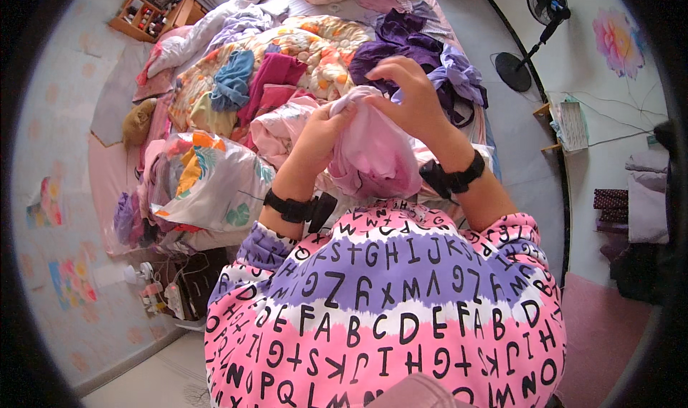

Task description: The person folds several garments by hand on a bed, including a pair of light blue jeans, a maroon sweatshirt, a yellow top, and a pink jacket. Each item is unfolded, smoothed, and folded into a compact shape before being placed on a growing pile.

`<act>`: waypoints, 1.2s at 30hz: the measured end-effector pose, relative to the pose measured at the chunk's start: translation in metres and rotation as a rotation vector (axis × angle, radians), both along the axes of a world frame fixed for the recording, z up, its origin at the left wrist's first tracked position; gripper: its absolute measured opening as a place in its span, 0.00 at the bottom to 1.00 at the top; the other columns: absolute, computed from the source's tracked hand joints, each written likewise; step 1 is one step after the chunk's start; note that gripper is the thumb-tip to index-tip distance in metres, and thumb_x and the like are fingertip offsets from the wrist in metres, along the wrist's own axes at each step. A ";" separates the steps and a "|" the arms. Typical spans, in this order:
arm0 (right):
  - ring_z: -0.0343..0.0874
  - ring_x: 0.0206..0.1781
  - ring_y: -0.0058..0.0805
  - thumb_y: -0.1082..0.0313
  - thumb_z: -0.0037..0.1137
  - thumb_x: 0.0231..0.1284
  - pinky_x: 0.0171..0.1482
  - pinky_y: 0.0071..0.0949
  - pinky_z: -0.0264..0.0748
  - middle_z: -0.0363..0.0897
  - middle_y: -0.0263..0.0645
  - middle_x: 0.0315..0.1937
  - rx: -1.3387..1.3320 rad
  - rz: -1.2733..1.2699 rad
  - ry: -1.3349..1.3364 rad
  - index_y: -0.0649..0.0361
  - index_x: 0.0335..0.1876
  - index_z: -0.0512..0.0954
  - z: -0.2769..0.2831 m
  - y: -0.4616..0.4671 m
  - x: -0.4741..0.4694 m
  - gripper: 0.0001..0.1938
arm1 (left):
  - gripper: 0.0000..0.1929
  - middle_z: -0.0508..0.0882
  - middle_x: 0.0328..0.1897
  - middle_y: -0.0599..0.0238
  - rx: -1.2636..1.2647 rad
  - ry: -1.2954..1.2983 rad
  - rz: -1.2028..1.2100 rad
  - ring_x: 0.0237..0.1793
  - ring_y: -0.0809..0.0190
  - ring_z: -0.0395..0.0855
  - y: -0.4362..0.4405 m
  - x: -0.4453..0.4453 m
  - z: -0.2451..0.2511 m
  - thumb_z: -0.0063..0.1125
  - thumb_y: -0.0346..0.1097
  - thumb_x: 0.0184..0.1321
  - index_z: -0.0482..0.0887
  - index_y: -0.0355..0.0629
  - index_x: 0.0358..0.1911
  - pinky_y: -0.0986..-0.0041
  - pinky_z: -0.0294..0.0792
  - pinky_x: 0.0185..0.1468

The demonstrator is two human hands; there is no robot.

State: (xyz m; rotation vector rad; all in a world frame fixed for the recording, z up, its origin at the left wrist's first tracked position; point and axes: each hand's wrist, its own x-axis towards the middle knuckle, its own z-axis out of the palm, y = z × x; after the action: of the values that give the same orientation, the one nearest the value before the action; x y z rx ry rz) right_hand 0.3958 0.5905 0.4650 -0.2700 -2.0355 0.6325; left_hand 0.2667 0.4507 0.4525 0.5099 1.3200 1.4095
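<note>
A pale pink cloth garment (371, 144) hangs bunched in front of my body. My left hand (328, 125) grips its upper edge. Close beside that edge, my right hand (406, 93) is raised with its fingers curved and apart; its thumb is near the cloth, and I cannot tell whether it touches. Behind my right hand lies a dark purple garment (400, 34), with a lavender one (457, 72) to its right. A light pink patterned cloth (285, 123) rests just left of my left hand.
The bed holds a floral quilt (322, 37), a blue cloth (232, 80), a magenta cloth (271, 77) and a leaf-print bag (215, 187) of clothes. A brown plush toy (138, 122) sits at the left. A black fan (547, 2) stands right of the bed. Wires cross the right wall.
</note>
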 end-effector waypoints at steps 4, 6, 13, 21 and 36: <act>0.81 0.34 0.39 0.68 0.58 0.53 0.40 0.31 0.75 0.81 0.44 0.32 -0.597 0.264 -0.145 0.62 0.36 0.79 -0.028 -0.020 0.034 0.08 | 0.20 0.81 0.47 0.61 0.163 -0.403 0.096 0.41 0.62 0.82 -0.004 0.004 -0.007 0.52 0.44 0.67 0.72 0.38 0.56 0.71 0.75 0.45; 0.82 0.32 0.39 0.67 0.55 0.56 0.37 0.30 0.76 0.81 0.46 0.30 -0.677 0.391 -0.191 0.65 0.37 0.79 -0.052 -0.029 0.033 0.09 | 0.22 0.80 0.49 0.58 0.273 -0.522 0.049 0.43 0.60 0.82 -0.005 0.009 -0.004 0.51 0.45 0.67 0.69 0.39 0.58 0.69 0.76 0.47; 0.74 0.49 0.28 0.67 0.50 0.64 0.54 0.26 0.72 0.77 0.39 0.48 -0.737 0.540 -0.384 0.59 0.51 0.75 -0.152 -0.030 -0.021 0.12 | 0.26 0.73 0.58 0.65 0.419 -0.248 -0.339 0.58 0.66 0.71 -0.026 0.026 0.024 0.51 0.38 0.67 0.60 0.39 0.66 0.72 0.64 0.61; 0.74 0.47 0.22 0.66 0.51 0.66 0.50 0.22 0.74 0.77 0.36 0.46 -1.481 0.783 -0.302 0.59 0.53 0.74 -0.135 -0.042 -0.024 0.13 | 0.33 0.69 0.63 0.62 0.510 -0.130 -0.245 0.62 0.63 0.67 -0.039 0.028 0.043 0.56 0.32 0.63 0.55 0.37 0.69 0.70 0.60 0.64; 0.77 0.40 0.24 0.68 0.51 0.65 0.43 0.23 0.76 0.80 0.37 0.41 -2.167 0.590 -0.165 0.61 0.54 0.73 -0.161 -0.024 0.028 0.14 | 0.39 0.60 0.71 0.59 0.520 -0.016 -0.215 0.69 0.57 0.60 -0.069 0.022 0.032 0.59 0.26 0.56 0.51 0.37 0.70 0.63 0.52 0.69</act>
State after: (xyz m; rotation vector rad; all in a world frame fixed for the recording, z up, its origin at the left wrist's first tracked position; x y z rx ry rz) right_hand 0.4237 0.5660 0.3040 -0.8885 -0.6042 2.9673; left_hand 0.2891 0.3813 0.4844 0.9527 0.8456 1.5663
